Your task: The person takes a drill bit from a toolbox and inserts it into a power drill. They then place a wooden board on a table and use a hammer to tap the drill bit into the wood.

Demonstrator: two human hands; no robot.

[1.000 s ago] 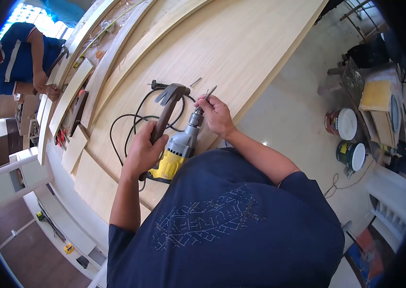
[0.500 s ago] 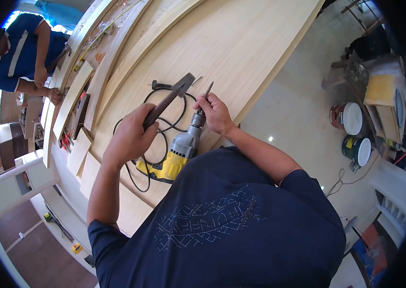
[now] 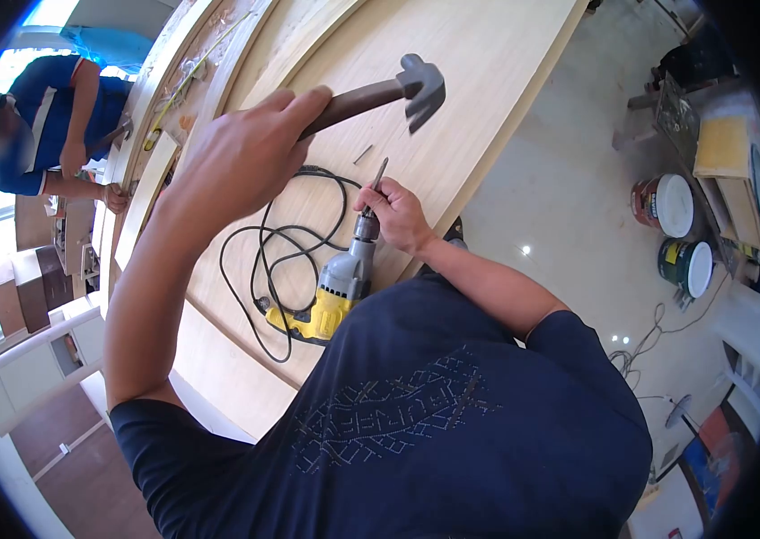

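Observation:
My left hand (image 3: 250,157) is wrapped round the wooden handle of a claw hammer (image 3: 423,85), held up above the board. My right hand (image 3: 395,214) pinches the drill bit (image 3: 382,171) at the chuck end of a yellow and grey power drill (image 3: 341,292). The drill lies on the wooden board (image 3: 461,67) close to my body, its black cable (image 3: 259,235) looped beside it. A nail-like metal piece (image 3: 363,154) rests on the board, just left of the bit's tip.
A co-worker (image 3: 61,117) in blue leans over curved wooden strips (image 3: 148,189) at the upper left, holding a tool. Two buckets (image 3: 675,205) (image 3: 696,268) and a wooden box (image 3: 723,148) stand on the right. The board's long edge (image 3: 510,121) runs diagonally above the floor.
My left hand has raised the hammer up and away from the drill bit. My right hand stays at the bit. The view has shifted slightly.

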